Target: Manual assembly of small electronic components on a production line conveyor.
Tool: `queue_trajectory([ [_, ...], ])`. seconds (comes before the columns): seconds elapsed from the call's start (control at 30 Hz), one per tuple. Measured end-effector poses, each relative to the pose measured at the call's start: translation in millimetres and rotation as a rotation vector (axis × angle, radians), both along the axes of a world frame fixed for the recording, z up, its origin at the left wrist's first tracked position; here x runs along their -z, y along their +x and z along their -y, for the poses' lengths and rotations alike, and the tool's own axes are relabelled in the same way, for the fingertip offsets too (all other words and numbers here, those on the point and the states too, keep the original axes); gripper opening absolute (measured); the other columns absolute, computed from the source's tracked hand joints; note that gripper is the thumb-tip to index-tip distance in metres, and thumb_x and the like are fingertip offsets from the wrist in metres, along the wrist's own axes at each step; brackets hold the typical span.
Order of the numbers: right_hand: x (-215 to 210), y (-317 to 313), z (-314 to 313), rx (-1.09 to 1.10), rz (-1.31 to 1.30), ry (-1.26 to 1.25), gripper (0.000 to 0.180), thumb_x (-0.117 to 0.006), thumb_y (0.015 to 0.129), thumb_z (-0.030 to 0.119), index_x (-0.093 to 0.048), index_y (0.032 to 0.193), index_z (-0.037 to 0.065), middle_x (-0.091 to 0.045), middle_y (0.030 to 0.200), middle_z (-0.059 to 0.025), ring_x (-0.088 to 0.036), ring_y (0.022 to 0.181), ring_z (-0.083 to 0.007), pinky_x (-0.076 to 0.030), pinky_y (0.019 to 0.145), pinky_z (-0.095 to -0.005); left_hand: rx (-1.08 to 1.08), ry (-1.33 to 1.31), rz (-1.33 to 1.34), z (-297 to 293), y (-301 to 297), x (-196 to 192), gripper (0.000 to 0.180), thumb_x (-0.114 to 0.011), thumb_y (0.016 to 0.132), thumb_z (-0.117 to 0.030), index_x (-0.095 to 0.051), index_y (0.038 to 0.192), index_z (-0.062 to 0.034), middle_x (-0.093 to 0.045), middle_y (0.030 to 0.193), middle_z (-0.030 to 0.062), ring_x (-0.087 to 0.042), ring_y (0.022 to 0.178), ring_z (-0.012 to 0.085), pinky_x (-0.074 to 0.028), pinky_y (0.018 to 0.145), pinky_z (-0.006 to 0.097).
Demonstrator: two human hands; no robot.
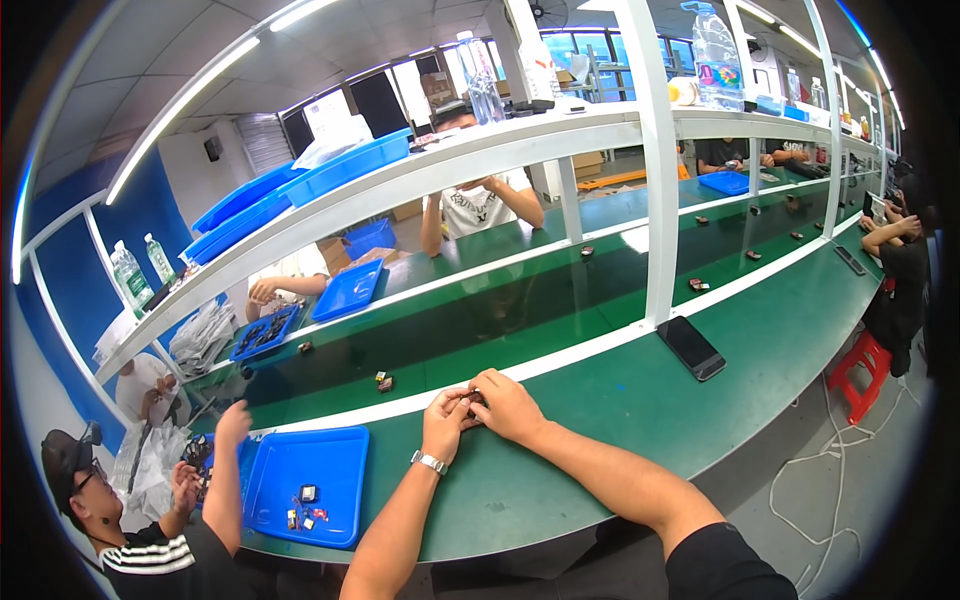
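A small dark part [473, 402] is pinched between left hand [445, 420] and right hand [505, 405], fingers closed on it, over the green bench [620, 400] edge. Assembly/fitting step is judged in hand (detail too small). Fine fingertip alignment is called for next.

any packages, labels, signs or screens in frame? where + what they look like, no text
Dark flat rectangular phone, screen blank, lies on the green bench right of the hands.
Large clear plastic water jug with a multicoloured label band, upright on the top shelf, right of the white post.
Two small clear bottles with pale labels, upright at the shelf's far left.
Brown cardboard boxes, on the floor behind the seated person opposite.
White sheet on the dark back window, print unreadable.
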State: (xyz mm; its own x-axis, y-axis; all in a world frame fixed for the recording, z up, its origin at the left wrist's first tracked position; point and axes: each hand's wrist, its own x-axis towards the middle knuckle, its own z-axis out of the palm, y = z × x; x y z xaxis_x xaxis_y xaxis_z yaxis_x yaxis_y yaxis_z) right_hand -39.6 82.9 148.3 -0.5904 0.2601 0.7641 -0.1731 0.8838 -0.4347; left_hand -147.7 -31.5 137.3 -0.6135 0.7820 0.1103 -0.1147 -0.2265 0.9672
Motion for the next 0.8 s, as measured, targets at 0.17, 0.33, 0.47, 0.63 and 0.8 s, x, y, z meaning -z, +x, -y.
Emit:
queue_trajectory([
  [0.17,4,-2,-3,-0.179,0.087,-0.386,0.021,-0.067,0.081,0.008,-0.063,0.100,0.001,-0.063,0.095,-0.0139,-0.064,0.078,-0.0270,-0.053,0.070,-0.0371,-0.002,-0.012,-0.064,0,-9,9,0.014,-0.052,0.098,-0.006,-0.054,0.111,-0.0035,-0.067,0.105,0.0106,-0.066,0.090,0.0162,-0.057,0.073,0.029],
  [0.33,-1,-2,3,-0.073,0.021,-0.394,0.016,-0.066,0.081,0.003,-0.065,0.097,0.000,-0.064,0.090,-0.0110,-0.066,0.070,-0.0191,-0.054,0.065,-0.0301,0.004,0.013,-0.082,-1,-5,7,0.016,-0.052,0.096,-0.003,-0.054,0.112,-0.0036,-0.065,0.108,0.0100,-0.065,0.093,0.0155,-0.057,0.074,0.028],
  [0.47,-4,2,5,-0.082,-0.008,-0.395,0.017,-0.065,0.080,0.003,-0.065,0.097,0.001,-0.064,0.088,-0.0103,-0.065,0.068,-0.0182,-0.053,0.062,-0.0298,0.047,0.064,-0.115,0,-4,6,0.021,-0.056,0.093,0.000,-0.054,0.114,-0.0018,-0.062,0.109,0.0096,-0.061,0.097,0.0148,-0.056,0.076,0.027],
  [0.63,-5,2,7,-0.088,-0.047,-0.378,0.018,-0.066,0.079,0.003,-0.065,0.098,0.002,-0.065,0.088,-0.0097,-0.065,0.068,-0.0173,-0.053,0.062,-0.0296,0.048,0.064,-0.115,1,-6,7,0.023,-0.056,0.092,0.001,-0.053,0.114,-0.0014,-0.062,0.109,0.0100,-0.061,0.098,0.0159,-0.055,0.078,0.028],
  [0.8,-4,2,4,-0.081,-0.040,-0.461,0.021,-0.065,0.080,0.002,-0.065,0.101,0.003,-0.065,0.092,-0.0104,-0.066,0.071,-0.0197,-0.053,0.066,-0.0311,0.039,0.034,-0.105,-2,-2,3,0.026,-0.055,0.092,0.001,-0.052,0.118,-0.0028,-0.062,0.118,0.0123,-0.064,0.096,0.0173,-0.056,0.077,0.029],
])
